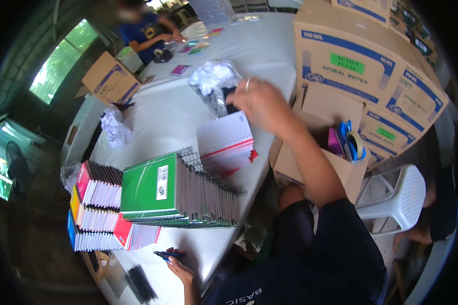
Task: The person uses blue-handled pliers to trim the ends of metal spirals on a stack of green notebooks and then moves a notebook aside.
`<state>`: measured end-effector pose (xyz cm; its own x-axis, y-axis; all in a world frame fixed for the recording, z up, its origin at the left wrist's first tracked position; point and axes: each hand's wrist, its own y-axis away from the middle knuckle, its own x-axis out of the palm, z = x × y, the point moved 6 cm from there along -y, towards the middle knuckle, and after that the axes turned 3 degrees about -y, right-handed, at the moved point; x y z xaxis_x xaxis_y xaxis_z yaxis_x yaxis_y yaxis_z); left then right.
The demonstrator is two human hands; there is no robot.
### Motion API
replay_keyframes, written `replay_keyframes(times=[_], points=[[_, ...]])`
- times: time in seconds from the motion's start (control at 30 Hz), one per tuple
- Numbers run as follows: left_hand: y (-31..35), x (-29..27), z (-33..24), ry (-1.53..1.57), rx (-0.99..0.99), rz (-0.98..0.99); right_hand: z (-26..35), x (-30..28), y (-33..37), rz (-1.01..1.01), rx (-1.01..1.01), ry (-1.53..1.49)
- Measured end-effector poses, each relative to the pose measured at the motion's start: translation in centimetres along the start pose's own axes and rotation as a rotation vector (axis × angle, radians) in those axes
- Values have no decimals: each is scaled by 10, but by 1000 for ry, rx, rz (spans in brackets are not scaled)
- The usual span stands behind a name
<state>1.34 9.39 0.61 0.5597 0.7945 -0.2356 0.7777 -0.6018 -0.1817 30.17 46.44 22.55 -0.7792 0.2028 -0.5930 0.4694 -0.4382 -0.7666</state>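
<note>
My left hand point(180, 268) is closed around a small blue-and-black hand tool point(164, 254), held low over the near part of the table. My right hand point(262, 104) is raised with its fingers curled, beside a bundle of crumpled clear plastic point(215, 76). A dark item point(230, 99) shows just under its fingertips; whether they grip it is hard to make out. Below that hand lies a fanned stack of spiral notebooks with white pages and red edges point(225, 134). A large stack of green spiral notebooks point(150, 183) stands between my hands.
Smaller stacks of red, yellow and blue notebooks point(94, 213) stand left. Loose black spiral coils point(141, 283) lie near the front. An open carton point(315, 162) with tape rolls, stacked cartons point(346, 66) and a white stool point(397, 198) are right. Another person point(145, 33) works at the far end.
</note>
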Motion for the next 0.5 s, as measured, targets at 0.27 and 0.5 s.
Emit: replay_keyframes(times=[0.27,0.5], points=[[10,-1,-20,48,19,-27,30,61,40,259,11,-91],[8,-5,-20,80,-35,-31,73,12,26,-79,-10,-238]])
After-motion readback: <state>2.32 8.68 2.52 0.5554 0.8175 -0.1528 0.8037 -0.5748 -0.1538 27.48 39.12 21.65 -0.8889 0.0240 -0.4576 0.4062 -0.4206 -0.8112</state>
